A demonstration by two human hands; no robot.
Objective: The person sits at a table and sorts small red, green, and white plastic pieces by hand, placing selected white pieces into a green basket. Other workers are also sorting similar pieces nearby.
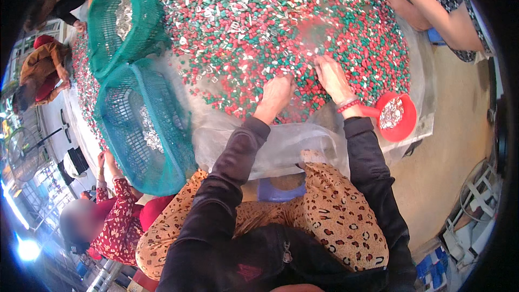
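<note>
A wide layer of small red, green and white pieces (227,27) covers the pale sheet in front of me; their exact kind is too small to tell. My left hand (277,94) rests at the near edge of the layer, fingers curled down among the pieces. To its right, my right hand (332,78) reaches slightly farther in, its fingers bent together near the pieces. Whatever either hand grips is hidden. Beside my right wrist stands a red scoop (404,124) holding whitish and shiny pieces. Its handle points toward that wrist.
Two plastic baskets, a green net-lined one (102,38) and a blue-green net-draped one (116,135), stand at left with pale pieces inside. Translucent sheeting (292,143) hangs over the near edge. Other people sit at left and upper right. A blue stool (281,192) is below me.
</note>
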